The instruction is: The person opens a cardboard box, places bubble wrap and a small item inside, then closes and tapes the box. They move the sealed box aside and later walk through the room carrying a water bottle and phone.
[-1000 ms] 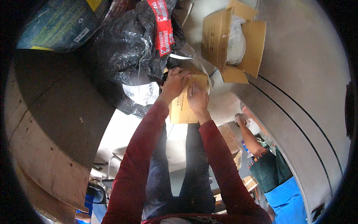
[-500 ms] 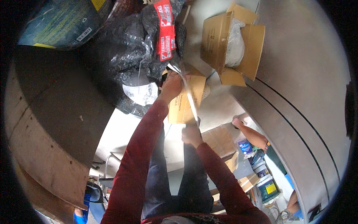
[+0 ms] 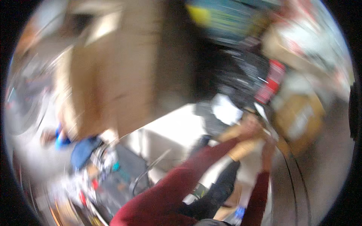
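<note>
Box [image 3: 244,149] of tan cardboard just below the left hand [image 3: 249,127] and to the left of the right hand [image 3: 268,146], in the narrow space between both wrists. Badly smeared by blur, with visible length slanting from lower left to upper right. Partly covered by the left hand and wrist, so hard to trace at the far end. Nearer to the left hand, seemingly right underneath; just beside the right hand, with contact there too blurred to judge.

White strip [image 3: 266,116] slanting the other way, from upper left near the black bag [image 3: 233,75] down to the right, lower end at or very near the right fingers. Cannot tell whether gripping or only pressing on the left; cannot tell either, on the right, whether closed around the strip.

Beyond the hands, red tape [image 3: 270,81] on the bag and white paper [image 3: 225,109] at the near side; off to the right, near the right hand, another carton [image 3: 313,107]. Below the box, dark trousers [image 3: 215,192].
</note>
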A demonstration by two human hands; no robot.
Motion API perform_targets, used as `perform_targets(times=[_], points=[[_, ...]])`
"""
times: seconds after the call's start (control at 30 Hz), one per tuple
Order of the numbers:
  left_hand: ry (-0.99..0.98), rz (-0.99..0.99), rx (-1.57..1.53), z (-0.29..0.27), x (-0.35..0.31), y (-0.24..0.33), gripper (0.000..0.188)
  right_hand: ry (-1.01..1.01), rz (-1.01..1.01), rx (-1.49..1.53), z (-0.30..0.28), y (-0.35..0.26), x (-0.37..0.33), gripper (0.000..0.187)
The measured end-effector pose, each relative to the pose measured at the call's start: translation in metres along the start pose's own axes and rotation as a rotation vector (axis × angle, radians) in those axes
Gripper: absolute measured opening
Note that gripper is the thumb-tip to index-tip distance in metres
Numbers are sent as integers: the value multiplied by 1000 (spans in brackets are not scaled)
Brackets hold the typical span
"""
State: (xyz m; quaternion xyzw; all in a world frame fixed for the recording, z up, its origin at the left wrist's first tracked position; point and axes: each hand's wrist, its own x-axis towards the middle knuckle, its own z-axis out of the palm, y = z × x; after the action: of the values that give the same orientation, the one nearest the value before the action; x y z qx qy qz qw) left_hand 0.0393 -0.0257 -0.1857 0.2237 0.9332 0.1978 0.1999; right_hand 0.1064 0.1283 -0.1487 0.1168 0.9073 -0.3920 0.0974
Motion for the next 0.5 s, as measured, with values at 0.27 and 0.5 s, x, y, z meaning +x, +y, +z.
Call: perform_targets(times=[0.27,0.5], points=[[143,-289,131,63,-25,40,49,-107,58,57,55,35,12,32],[-15,-165,8,47,-38,43,49,-103,84,163,42,27,-15,35]])
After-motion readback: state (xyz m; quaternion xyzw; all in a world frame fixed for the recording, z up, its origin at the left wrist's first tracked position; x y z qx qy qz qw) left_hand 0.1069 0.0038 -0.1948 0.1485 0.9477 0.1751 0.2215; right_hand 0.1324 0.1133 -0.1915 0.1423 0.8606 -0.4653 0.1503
